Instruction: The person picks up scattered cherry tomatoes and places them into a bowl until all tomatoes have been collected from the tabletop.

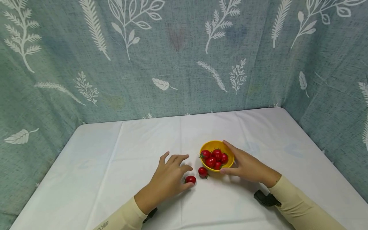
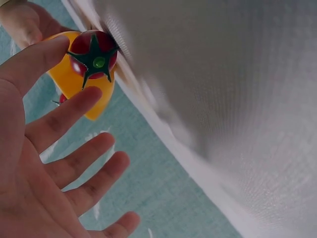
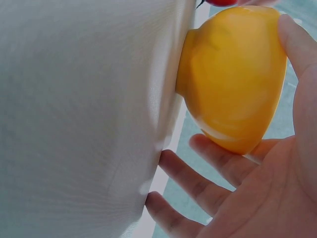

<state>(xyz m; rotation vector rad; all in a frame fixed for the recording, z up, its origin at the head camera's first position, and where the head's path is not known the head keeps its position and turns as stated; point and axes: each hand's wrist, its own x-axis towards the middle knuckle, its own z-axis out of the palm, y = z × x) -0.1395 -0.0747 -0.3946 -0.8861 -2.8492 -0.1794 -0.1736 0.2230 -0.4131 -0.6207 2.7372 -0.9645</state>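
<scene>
A small yellow bowl (image 1: 203, 147) with several red cherry tomatoes (image 1: 210, 162) in it stands on the white cloth. My right hand (image 1: 248, 166) holds the bowl by its right side, thumb near the front rim and fingers round the back; in the right wrist view the bowl (image 3: 237, 74) sits upright on its foot ring. Left of the bowl, my left hand (image 1: 168, 179) spreads its fingers over one loose cherry tomato (image 1: 190, 180), thumb close to its front edge. The left wrist view has a tomato (image 2: 94, 52) with its green star-shaped calyx between thumb and index finger.
A second loose cherry tomato (image 1: 202, 172) lies between the left hand and the bowl, right by the bowl's front. The table (image 1: 138, 143) is covered in creased white cloth, and a green leaf-patterned curtain (image 1: 178, 64) hangs along its back and sides.
</scene>
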